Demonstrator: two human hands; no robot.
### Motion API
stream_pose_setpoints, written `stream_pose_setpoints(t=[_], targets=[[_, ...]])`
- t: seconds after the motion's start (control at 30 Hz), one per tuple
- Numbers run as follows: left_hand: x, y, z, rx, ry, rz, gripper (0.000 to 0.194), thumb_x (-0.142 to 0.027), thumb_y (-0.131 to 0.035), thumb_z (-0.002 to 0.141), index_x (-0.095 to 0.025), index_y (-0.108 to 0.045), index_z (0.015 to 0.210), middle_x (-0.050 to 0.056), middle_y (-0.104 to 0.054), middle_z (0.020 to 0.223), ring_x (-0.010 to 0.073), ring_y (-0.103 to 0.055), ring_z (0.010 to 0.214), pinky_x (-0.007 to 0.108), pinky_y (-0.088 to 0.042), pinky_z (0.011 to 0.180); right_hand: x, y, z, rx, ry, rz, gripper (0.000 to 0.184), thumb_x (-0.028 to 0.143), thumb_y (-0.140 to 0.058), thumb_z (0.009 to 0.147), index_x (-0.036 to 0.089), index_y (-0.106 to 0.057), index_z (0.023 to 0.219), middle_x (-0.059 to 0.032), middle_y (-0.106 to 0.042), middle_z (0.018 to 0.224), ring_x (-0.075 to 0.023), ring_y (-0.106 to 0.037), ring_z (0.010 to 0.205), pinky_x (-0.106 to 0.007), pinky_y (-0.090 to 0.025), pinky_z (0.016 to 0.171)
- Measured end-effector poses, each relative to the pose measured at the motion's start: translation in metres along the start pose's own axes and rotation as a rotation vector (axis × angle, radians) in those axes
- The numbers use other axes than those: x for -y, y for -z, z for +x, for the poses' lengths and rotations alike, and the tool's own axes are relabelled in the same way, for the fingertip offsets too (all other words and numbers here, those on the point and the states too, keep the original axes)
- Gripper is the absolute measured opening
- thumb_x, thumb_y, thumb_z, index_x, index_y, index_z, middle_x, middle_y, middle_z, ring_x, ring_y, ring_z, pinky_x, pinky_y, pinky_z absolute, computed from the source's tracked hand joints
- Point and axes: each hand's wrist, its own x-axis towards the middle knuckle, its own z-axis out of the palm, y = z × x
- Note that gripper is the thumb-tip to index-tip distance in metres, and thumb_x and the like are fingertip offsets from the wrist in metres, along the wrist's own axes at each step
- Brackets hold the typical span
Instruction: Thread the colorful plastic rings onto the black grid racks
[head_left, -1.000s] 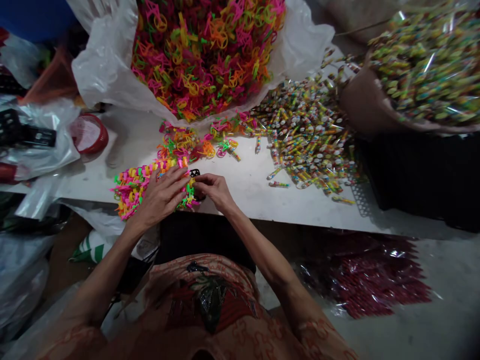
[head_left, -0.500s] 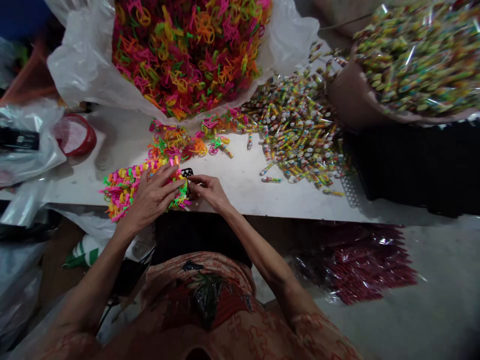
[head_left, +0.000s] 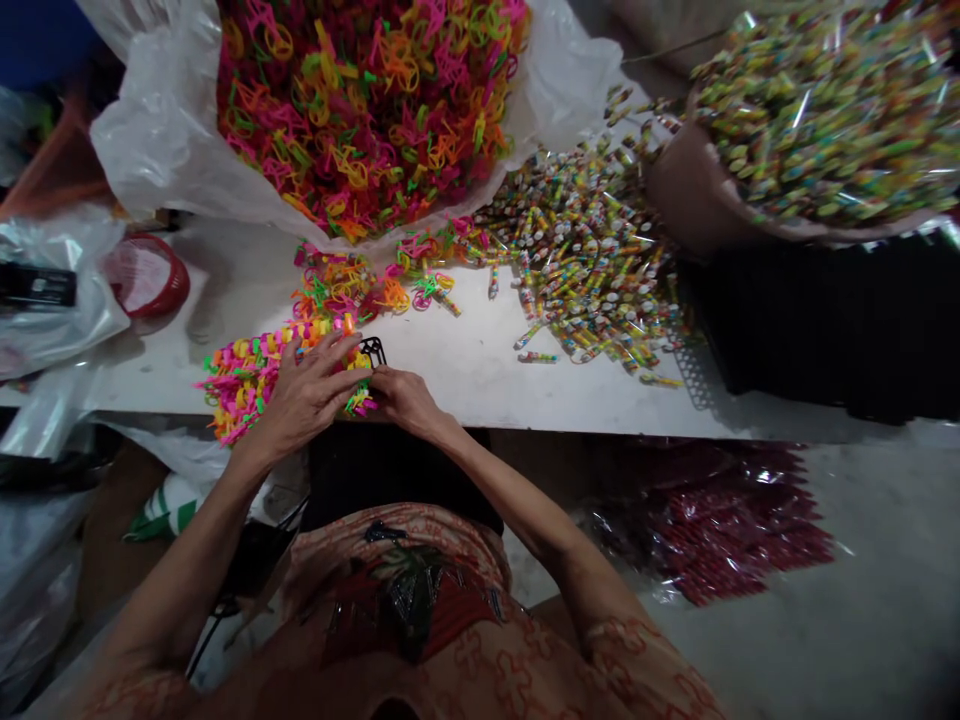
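Observation:
My left hand (head_left: 306, 392) lies with fingers spread on a row of bright plastic toy pieces (head_left: 244, 372) in pink, green and yellow, at the near edge of the white table (head_left: 480, 365). My right hand (head_left: 406, 397) is closed in a pinch just right of it, touching the row's right end; what it pinches is too small to name. A small black object (head_left: 373, 349) sits just behind the fingers of both hands.
A white plastic bag (head_left: 360, 100) full of loose coloured plastic pieces stands at the back. Wrapped candy sticks (head_left: 592, 260) are spread to the right, with more in a brown sack (head_left: 817, 110). A red lid (head_left: 146, 275) lies at left. Red packets (head_left: 735, 520) lie on the floor.
Both hands have slid slightly toward the near table edge. The right hand has closed in tighter against the row's end. The view has shifted a little rightward.

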Motion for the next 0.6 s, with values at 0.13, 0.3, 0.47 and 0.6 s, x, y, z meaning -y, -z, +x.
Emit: stream_pose_setpoints(t=[0.13,0.3,0.47,0.6], targets=[[-0.001,0.001,0.0,0.02,-0.009,-0.026,0.033,-0.026,-0.045,0.094,-0.038,-0.071,0.11,0.0,-0.052,0.147,0.0276,-0.038,0.143,0.065,-0.018,0.115,0.001,0.005,0.003,0.034,0.01,-0.031,0.023,0.008,-0.051,0.083,0.014,-0.069,0.097,-0.0078,-0.067,0.096,-0.0189,-0.061,0.088,-0.026,-0.038,0.072],[0.002,0.002,-0.002,0.037,-0.025,-0.045,0.037,-0.025,-0.043,0.095,-0.038,-0.068,0.119,0.001,-0.05,0.149,0.0283,-0.036,0.144,0.067,-0.017,0.114,-0.001,0.007,0.009,0.035,0.002,-0.002,0.021,0.008,-0.053,0.082,0.013,-0.07,0.094,-0.0094,-0.068,0.096,-0.0189,-0.061,0.087,-0.026,-0.04,0.073],[-0.01,0.008,0.006,0.078,0.018,0.054,0.038,-0.028,-0.04,0.098,-0.034,-0.061,0.129,0.004,-0.045,0.152,0.0276,-0.035,0.145,0.066,-0.016,0.116,-0.008,0.017,-0.011,-0.081,0.011,0.125,0.028,0.004,-0.053,0.074,0.014,-0.072,0.092,-0.0073,-0.068,0.088,-0.0169,-0.062,0.078,-0.028,-0.047,0.073],[-0.034,0.033,0.027,0.11,-0.11,0.451,0.04,-0.024,-0.034,0.098,-0.022,-0.061,0.127,0.009,-0.051,0.148,0.0268,-0.04,0.142,0.065,-0.015,0.119,-0.018,0.048,-0.023,-0.432,-0.027,0.315,0.019,0.018,-0.06,0.076,0.021,-0.072,0.09,-0.0045,-0.07,0.089,-0.016,-0.064,0.069,-0.031,-0.052,0.066]])
